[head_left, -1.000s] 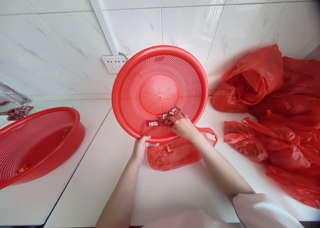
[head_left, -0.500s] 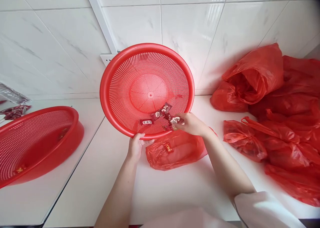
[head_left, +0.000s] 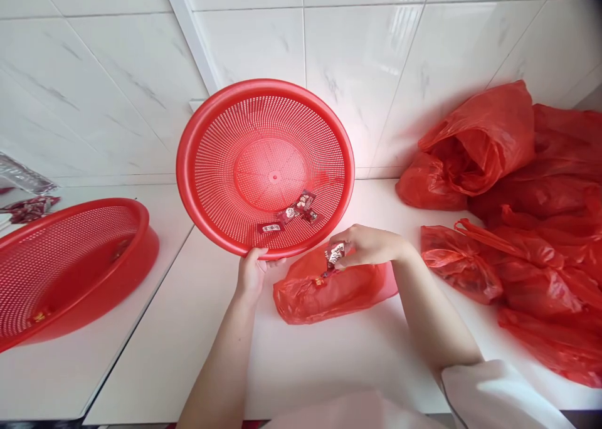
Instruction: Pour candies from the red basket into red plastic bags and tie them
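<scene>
A red mesh basket [head_left: 274, 156] is tilted toward me, its lower rim gripped by my left hand [head_left: 253, 273]. Several small dark red packets [head_left: 305, 201] lie on the basket's lower inside wall. Dark red packets with white print [head_left: 337, 252] are pinched in my right hand [head_left: 364, 246], which is over an open red plastic bag [head_left: 348, 291]. The bag lies on the white table below the basket's rim, and a small red and gold packet [head_left: 320, 281] shows at it.
A second red basket [head_left: 145, 241] stands tilted at the left, with a few small packets in it. Behind it lie more packets [head_left: 31, 208]. Several red plastic bags [head_left: 555, 253] are piled at the right. A white tiled wall [head_left: 357, 59] rises behind the table.
My right hand has moved out of the basket, down and slightly right, with packets in its fingers. The basket has shifted slightly left with my left hand.
</scene>
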The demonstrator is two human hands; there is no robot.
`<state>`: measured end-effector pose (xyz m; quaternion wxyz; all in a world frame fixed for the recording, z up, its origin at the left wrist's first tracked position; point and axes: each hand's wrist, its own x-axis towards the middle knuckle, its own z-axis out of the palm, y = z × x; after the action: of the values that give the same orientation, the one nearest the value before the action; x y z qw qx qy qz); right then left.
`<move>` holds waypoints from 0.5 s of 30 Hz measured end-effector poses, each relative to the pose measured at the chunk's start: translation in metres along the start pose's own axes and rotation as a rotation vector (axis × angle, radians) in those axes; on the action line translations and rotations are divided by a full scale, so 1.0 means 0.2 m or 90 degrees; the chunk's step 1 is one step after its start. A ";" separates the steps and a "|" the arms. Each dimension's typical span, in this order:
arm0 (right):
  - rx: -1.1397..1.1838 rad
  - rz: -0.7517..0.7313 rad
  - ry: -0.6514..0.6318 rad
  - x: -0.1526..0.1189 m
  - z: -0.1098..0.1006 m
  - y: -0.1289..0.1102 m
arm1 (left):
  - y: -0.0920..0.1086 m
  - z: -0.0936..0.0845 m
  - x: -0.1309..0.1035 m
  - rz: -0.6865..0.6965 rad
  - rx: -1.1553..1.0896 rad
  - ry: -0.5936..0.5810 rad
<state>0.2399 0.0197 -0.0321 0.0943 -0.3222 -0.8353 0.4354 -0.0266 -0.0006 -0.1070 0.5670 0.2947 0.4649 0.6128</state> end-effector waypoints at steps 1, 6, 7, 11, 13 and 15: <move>-0.001 0.002 -0.014 -0.01 0.00 -0.01 | 0.00 0.00 0.00 -0.001 0.001 0.002; 0.044 -0.015 -0.107 -0.03 -0.02 -0.02 | -0.01 0.00 0.00 0.001 0.009 -0.021; 0.050 -0.022 -0.114 -0.04 -0.02 -0.02 | -0.01 0.00 0.00 0.001 0.009 -0.028; -0.051 0.044 -0.103 -0.02 0.01 0.00 | -0.01 0.00 0.00 0.009 0.013 -0.045; -0.116 0.109 -0.081 0.01 0.04 0.02 | -0.01 0.00 -0.01 0.012 0.015 -0.044; -0.170 0.161 -0.025 0.05 0.07 0.04 | 0.00 0.01 -0.01 0.012 0.013 -0.037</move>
<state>0.2304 0.0198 -0.0481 -0.0213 -0.4254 -0.8403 0.3354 -0.0252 -0.0020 -0.1067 0.5713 0.3224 0.4521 0.6043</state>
